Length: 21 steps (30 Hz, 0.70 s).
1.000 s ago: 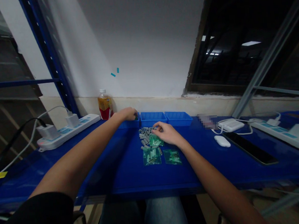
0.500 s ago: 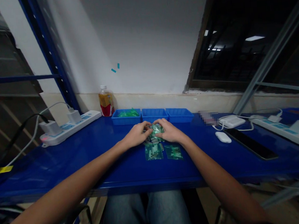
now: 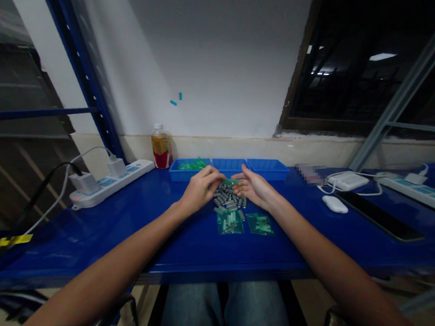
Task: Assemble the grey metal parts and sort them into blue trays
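Observation:
My left hand point(image 3: 203, 186) is closed in a pinch on the edge of a small green plastic bag point(image 3: 231, 182). My right hand point(image 3: 256, 186) has its thumb raised and its fingers stretched toward the same bag; its fingertips seem to touch it. Below the hands lies a loose pile of small metal cylinders point(image 3: 228, 198). Nearer to me, a green bag of metal pieces point(image 3: 230, 223) lies flat on the table, and a second filled bag point(image 3: 260, 224) rests to its right.
Behind the hands stand a blue tray with green bags point(image 3: 190, 174) and two more blue trays point(image 3: 269, 170). A drink bottle point(image 3: 161, 147) and a power strip point(image 3: 114, 185) are at the left. An earbud case point(image 3: 335, 204) and a phone point(image 3: 380, 215) lie at the right.
The hands have drawn apart from the green bag clutched between them, baring the metal pile. My right fingers have opened out. The whole view has shifted slightly.

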Each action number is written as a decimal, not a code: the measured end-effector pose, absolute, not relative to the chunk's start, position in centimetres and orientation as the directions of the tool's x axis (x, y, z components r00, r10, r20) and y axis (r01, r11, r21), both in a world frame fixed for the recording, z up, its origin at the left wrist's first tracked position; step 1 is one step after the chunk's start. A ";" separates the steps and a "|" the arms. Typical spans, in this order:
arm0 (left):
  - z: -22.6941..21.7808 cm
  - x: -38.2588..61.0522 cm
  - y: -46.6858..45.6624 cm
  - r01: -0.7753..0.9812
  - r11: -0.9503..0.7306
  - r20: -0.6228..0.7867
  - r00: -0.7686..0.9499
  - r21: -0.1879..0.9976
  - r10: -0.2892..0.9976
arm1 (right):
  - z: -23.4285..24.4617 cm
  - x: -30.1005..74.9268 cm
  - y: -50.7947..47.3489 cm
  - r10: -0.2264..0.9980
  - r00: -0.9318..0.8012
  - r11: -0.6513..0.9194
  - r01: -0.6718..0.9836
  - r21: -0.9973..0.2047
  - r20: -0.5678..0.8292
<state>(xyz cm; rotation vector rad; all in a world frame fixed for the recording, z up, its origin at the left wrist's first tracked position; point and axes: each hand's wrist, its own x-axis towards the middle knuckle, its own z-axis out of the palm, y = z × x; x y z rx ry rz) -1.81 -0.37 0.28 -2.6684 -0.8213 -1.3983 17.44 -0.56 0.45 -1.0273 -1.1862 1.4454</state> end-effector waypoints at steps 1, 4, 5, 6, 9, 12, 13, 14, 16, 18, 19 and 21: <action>0.2 -1.7 -0.5 0.453 -0.872 0.760 0.495 0.188 0.421 | 0.4 17.3 -0.5 0.988 -0.155 -0.024 -0.204 -0.979 0.008; -0.2 -1.3 -0.3 0.448 -0.865 0.726 0.516 0.224 0.455 | 0.1 17.0 -0.3 0.988 0.034 0.156 -0.261 -0.953 0.153; -0.4 -1.1 -0.1 0.441 -0.846 0.715 0.483 0.301 0.506 | 0.0 16.9 -0.1 0.978 0.079 0.206 -0.263 -0.943 0.192; -0.6 -0.9 0.0 0.419 -0.810 0.697 0.429 0.410 0.575 | -0.1 17.0 0.0 0.969 0.100 0.244 -0.255 -0.935 0.226; -1.3 -0.2 0.4 0.250 -0.624 0.575 0.247 0.740 0.780 | -0.2 17.0 0.0 0.953 0.066 0.304 -0.192 -0.933 0.297; -1.1 -0.3 0.6 0.173 -0.570 0.519 0.264 0.803 0.813 | -0.2 16.8 -0.2 0.947 -0.007 0.318 -0.135 -0.939 0.322; -0.6 -0.6 0.8 0.214 -0.602 0.533 0.307 0.769 0.789 | -0.2 16.8 -0.3 0.944 -0.018 0.324 -0.112 -0.939 0.328; 0.1 -1.0 1.2 0.278 -0.651 0.554 0.354 0.707 0.753 | -0.2 16.7 -0.3 0.941 -0.019 0.335 -0.077 -0.939 0.337; 1.9 -2.3 2.5 0.463 -0.728 0.619 0.394 0.506 0.680 | -0.3 16.8 -0.3 0.930 0.000 0.367 0.020 -0.930 0.367; 4.0 -3.8 4.6 0.628 -0.726 0.687 0.397 0.280 0.608 | -0.2 17.1 -0.1 0.915 0.020 0.397 0.126 -0.909 0.402; 5.1 -4.4 5.8 0.693 -0.693 0.686 0.407 0.199 0.604 | -0.2 17.3 0.0 0.909 0.025 0.408 0.166 -0.898 0.417; 6.7 -5.4 8.3 0.780 -0.621 0.617 0.452 0.077 0.644 | -0.1 17.6 0.1 0.898 0.034 0.421 0.222 -0.879 0.439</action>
